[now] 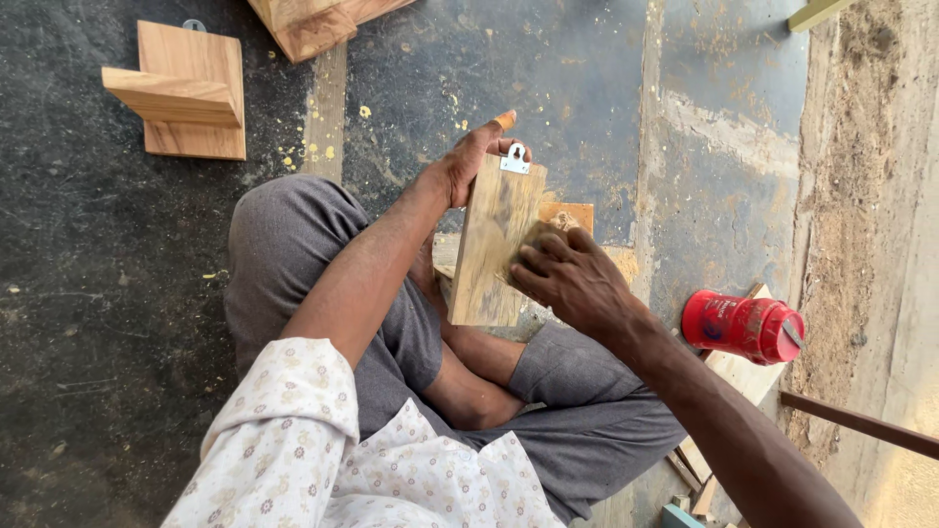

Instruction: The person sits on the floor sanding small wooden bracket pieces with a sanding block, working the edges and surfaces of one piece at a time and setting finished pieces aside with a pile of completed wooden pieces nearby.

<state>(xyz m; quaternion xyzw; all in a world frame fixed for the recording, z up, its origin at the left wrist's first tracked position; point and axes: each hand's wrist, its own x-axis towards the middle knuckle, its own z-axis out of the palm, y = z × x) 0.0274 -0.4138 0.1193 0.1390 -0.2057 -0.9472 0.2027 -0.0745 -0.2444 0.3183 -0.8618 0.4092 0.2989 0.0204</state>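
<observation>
I sit cross-legged on a dark floor. My left hand point(468, 164) grips the far end of a flat wooden board point(489, 254) that stands propped on my legs, with a small metal hanger plate point(514, 159) at its top. My right hand point(567, 279) presses a piece of sandpaper point(562, 217) against the board's right edge, fingers curled over it.
A red cylindrical container point(743, 327) lies on its side at my right on a wooden offcut point(745, 375). A finished wooden bracket shelf point(186, 90) lies at the far left, another wooden piece point(318, 24) at the top. Sawdust covers the ground on the right.
</observation>
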